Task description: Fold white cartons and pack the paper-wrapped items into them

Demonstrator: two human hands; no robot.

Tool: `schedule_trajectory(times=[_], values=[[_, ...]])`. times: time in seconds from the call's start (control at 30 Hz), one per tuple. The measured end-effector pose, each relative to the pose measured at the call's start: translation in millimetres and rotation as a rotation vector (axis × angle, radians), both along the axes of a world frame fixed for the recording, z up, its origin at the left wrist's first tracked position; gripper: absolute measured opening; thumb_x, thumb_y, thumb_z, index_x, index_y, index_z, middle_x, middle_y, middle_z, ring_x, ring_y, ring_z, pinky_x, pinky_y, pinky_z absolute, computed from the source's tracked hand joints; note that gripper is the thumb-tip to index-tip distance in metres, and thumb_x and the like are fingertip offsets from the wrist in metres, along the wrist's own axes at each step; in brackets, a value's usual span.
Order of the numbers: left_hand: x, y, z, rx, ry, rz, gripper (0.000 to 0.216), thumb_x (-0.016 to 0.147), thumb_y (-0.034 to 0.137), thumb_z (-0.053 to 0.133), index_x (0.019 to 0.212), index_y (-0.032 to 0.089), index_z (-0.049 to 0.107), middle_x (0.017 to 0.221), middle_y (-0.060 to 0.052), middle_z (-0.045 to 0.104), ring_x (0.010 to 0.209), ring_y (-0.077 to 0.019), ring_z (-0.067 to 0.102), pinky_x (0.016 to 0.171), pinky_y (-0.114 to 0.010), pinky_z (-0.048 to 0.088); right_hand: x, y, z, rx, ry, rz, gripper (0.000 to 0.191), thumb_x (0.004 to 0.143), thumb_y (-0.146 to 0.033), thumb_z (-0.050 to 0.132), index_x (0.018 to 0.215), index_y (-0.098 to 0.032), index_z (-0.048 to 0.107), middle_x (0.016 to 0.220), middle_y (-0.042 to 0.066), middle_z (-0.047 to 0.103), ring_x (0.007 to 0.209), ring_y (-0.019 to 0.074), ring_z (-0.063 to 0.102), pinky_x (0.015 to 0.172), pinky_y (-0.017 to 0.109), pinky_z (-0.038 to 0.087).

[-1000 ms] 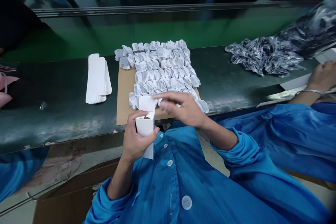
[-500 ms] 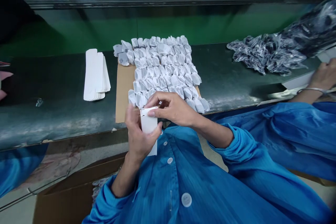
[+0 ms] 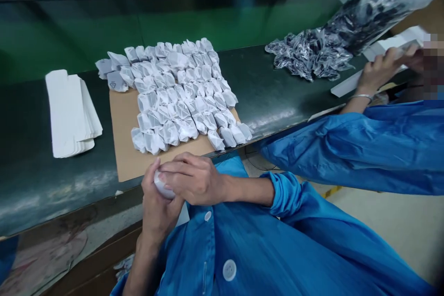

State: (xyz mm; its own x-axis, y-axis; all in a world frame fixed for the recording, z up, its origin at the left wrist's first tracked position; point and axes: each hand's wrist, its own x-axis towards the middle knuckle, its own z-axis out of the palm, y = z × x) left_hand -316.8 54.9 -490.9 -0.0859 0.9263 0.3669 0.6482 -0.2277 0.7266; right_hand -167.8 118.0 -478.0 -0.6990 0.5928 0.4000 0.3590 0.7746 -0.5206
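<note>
At the table's front edge, my left hand point(image 3: 160, 208) is wrapped around a narrow white box point(image 3: 183, 215); only its lower part shows past my wrist. A rounded white wrapped item point(image 3: 163, 187) shows at the top of that grip. My right hand point(image 3: 194, 179) is closed over the item from the right, thumb and fingers pressing on it. How far the item sits inside the box is hidden by my fingers. Just beyond, rows of small white wrapped packets point(image 3: 180, 101) lie on a brown cardboard sheet point(image 3: 126, 148).
A stack of flat white cartons point(image 3: 69, 113) lies to the left on the dark green table point(image 3: 263, 97). At the right, dark items in clear plastic bags point(image 3: 312, 53) spill from a large bag point(image 3: 378, 9). A co-worker's hand point(image 3: 374, 71) works beside them.
The view has swung to the right. A rounded wrapped item now shows at the top of my grip, where the open box end was. My right hand has closed over it.
</note>
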Motion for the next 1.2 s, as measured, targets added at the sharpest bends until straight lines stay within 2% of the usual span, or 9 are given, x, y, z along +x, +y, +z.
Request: schedule_trajectory(times=[0.17,0.33,0.47,0.6,0.67,0.77,0.87,1.0,1.2], values=[[3.3,21.2,30.0,0.141,-0.306,0.367,0.054,0.075,0.034,0.079,0.122,0.028,0.052,0.126,-0.003,0.053,0.103,-0.0239,0.064,0.094,-0.045,0.056,1.5,-16.9,7.9,-0.213,0.045,-0.120,0.077,0.094,-0.059,0.053,0.152,-0.012,0.033,0.149,0.018,0.049,0.139,0.0226,0.047,0.110,0.038,0.044],[-10.1,35.0,36.0,0.024,-0.569,0.315,0.035,0.097,0.038,0.051,0.131,0.042,0.046,0.127,0.007,0.058,0.106,-0.0232,0.066,0.092,-0.046,0.059,15.7,-19.7,16.3,-0.571,-0.138,-0.017,0.065,0.097,-0.041,0.052,0.154,-0.016,0.031,0.138,0.013,0.061,0.118,0.0254,0.065,0.095,0.037,0.052],[-31.1,25.3,31.5,0.237,-0.083,0.238,0.072,0.085,0.047,0.069,0.147,0.037,0.035,0.148,0.000,0.049,0.137,-0.0357,0.047,0.113,-0.057,0.042,35.8,6.5,32.0,-0.690,-0.165,0.034,0.061,0.092,-0.038,0.062,0.147,-0.019,0.045,0.129,0.010,0.067,0.106,0.0239,0.068,0.086,0.032,0.051],[-39.1,5.0,34.7,0.227,0.568,-0.278,0.090,0.075,0.044,0.080,0.152,0.023,0.037,0.139,-0.014,0.059,0.122,-0.0374,0.060,0.111,-0.056,0.041,43.8,23.7,46.4,-0.691,-0.204,0.238,0.053,0.091,-0.041,0.066,0.135,-0.015,0.055,0.115,0.009,0.072,0.091,0.0187,0.068,0.073,0.026,0.048],[-37.7,-4.9,31.2,0.155,0.645,-0.399,0.071,0.082,0.040,0.074,0.145,0.021,0.048,0.117,-0.012,0.072,0.100,-0.0303,0.070,0.094,-0.043,0.052,48.9,25.9,51.7,-0.624,-0.264,0.293,0.048,0.093,-0.047,0.063,0.128,-0.015,0.060,0.104,0.007,0.074,0.083,0.0167,0.067,0.069,0.024,0.046],[-35.8,-18.9,18.1,0.013,0.507,-0.315,0.050,0.083,0.047,0.070,0.126,0.024,0.061,0.093,-0.006,0.076,0.076,-0.0244,0.072,0.065,-0.032,0.054,70.1,28.9,57.6,-0.309,-0.365,-0.061,0.036,0.101,-0.042,0.052,0.126,-0.017,0.062,0.105,0.008,0.072,0.089,0.0172,0.065,0.071,0.026,0.044],[-32.2,-30.2,5.1,-0.361,0.226,-0.238,0.053,0.080,0.055,0.070,0.123,0.024,0.060,0.100,-0.007,0.076,0.080,-0.0264,0.074,0.061,-0.032,0.056,95.4,33.4,60.6,0.086,-0.635,-0.294,0.031,0.102,-0.018,0.044,0.128,-0.017,0.060,0.105,0.010,0.068,0.090,0.0197,0.059,0.066,0.029,0.039],[-20.2,-36.0,-0.9,-0.627,-0.234,-0.222,0.074,0.082,0.048,0.071,0.145,0.023,0.042,0.125,-0.016,0.067,0.102,-0.0302,0.071,0.077,-0.040,0.061,98.6,37.2,59.1,0.360,-0.865,-0.032,0.031,0.097,-0.009,0.043,0.123,-0.013,0.060,0.107,0.014,0.063,0.092,0.0239,0.052,0.066,0.033,0.037],[-14.7,-36.7,-2.9,-0.460,-0.482,-0.165,0.086,0.073,0.048,0.079,0.148,0.026,0.043,0.117,-0.013,0.068,0.099,-0.0316,0.070,0.077,-0.043,0.061,75.3,51.2,52.9,0.487,-0.865,0.181,0.022,0.099,-0.012,0.042,0.093,-0.012,0.064,0.105,0.014,0.061,0.098,0.0263,0.051,0.070,0.038,0.039]])
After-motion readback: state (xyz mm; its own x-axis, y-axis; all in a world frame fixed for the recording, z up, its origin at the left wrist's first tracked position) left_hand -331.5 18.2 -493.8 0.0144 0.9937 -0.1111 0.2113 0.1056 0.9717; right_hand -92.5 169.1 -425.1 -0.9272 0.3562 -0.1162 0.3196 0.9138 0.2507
